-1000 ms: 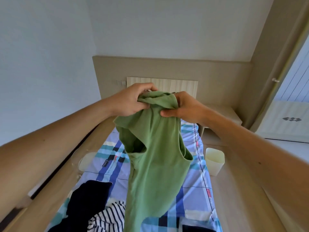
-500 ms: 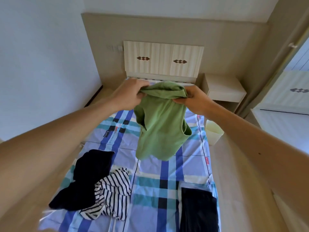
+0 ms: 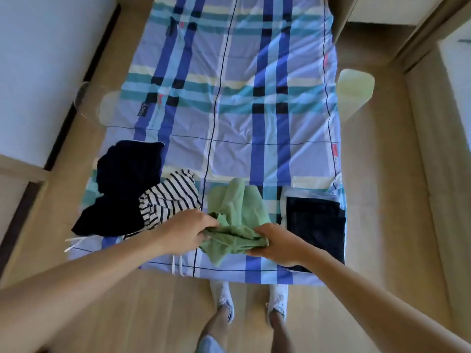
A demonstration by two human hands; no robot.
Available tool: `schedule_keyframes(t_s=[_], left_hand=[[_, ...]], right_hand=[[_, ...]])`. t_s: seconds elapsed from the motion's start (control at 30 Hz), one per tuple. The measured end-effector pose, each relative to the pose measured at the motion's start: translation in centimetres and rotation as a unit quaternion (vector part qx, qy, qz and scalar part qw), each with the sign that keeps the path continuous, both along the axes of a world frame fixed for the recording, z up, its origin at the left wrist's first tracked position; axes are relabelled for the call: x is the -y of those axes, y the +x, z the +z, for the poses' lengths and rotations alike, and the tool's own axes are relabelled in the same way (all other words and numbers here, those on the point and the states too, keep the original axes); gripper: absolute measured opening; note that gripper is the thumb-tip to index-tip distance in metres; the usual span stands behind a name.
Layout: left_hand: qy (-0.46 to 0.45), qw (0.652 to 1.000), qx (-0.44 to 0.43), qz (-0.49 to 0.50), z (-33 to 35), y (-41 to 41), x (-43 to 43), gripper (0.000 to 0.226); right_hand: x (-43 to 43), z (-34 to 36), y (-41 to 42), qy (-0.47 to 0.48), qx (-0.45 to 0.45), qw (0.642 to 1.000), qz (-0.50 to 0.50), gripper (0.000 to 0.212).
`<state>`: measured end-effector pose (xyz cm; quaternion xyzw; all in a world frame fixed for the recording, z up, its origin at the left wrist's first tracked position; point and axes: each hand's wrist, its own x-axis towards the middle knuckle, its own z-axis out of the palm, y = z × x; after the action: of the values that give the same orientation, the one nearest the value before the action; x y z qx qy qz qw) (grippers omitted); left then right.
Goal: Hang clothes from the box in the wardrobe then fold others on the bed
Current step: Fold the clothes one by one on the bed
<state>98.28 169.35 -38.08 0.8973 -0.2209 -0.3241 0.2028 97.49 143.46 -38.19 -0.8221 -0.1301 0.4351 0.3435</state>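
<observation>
We see a bed point(image 3: 229, 98) with a checked sheet in blue, green and white. A person stands at the foot of the bed on the wooden floor point(image 3: 127, 314), in white shoes point(image 3: 224, 294).

The green top point(image 3: 237, 207) is on the bed, close to the foot end and about in the middle from side to side. It is all crumpled. The far part of it lies on the sheet. The near part is bunched up in the two hands.

The left hand point(image 3: 188, 231) grips the left end of the bunch, with its fingers curled tight into the cloth. The right hand point(image 3: 277, 244) grips the right end, and its fingers are curled round the cloth too. The two hands are close to each other, low over the foot end of the bed.

On the left side of the bed, near the foot, a dark blue garment point(image 3: 127, 174) lies in a heap. A striped top point(image 3: 170, 194), black and white, lies against it and partly over it. The striped top sits between the dark heap and the green top.

On the right side of the bed, near the foot, a folded dark garment point(image 3: 316, 225) lies flat and neat. The right wrist reaches over its near corner.

On the floor just beside the right side of the bed, further up, stands a pale yellow bin point(image 3: 355, 90). Beside the left side of the bed there is something clear and blurry point(image 3: 107, 108). We cannot tell what it is.
</observation>
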Motion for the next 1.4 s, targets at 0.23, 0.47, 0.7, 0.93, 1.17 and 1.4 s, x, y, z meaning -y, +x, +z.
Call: schedule_keyframes(t_s=[0.23,0.47,0.7,0.93,1.17,1.4], left_hand=[[0.003,0.992,-0.124,0.037,-16.0,-0.2,0.8,0.012],[0.002,0.97,-0.072,0.23,-28.6,6.5,0.5,0.034],[0.072,0.88,-0.23,0.41,-38.7,-1.0,1.6,0.112],[-0.045,0.734,-0.264,0.624,-40.9,-3.5,2.7,0.074],[-0.215,0.751,-0.259,0.568,-32.2,1.3,6.8,0.046],[-0.377,0.751,-0.22,0.496,-23.5,4.8,20.5,0.039]], right_hand=[[-0.3,-16.7,0.1,-0.048,-0.049,0.998,-0.01,0.02],[-2.3,-29.2,7.9,-0.073,-0.005,0.978,-0.197,0.066],[-3.4,-40.7,1.5,-0.185,-0.053,0.94,-0.282,0.117],[-3.0,-40.2,1.4,-0.039,-0.169,0.882,-0.437,0.074],[2.2,-31.0,6.5,0.063,-0.106,0.904,-0.409,0.053],[15.6,-20.6,8.1,0.121,0.022,0.872,-0.474,0.06]])
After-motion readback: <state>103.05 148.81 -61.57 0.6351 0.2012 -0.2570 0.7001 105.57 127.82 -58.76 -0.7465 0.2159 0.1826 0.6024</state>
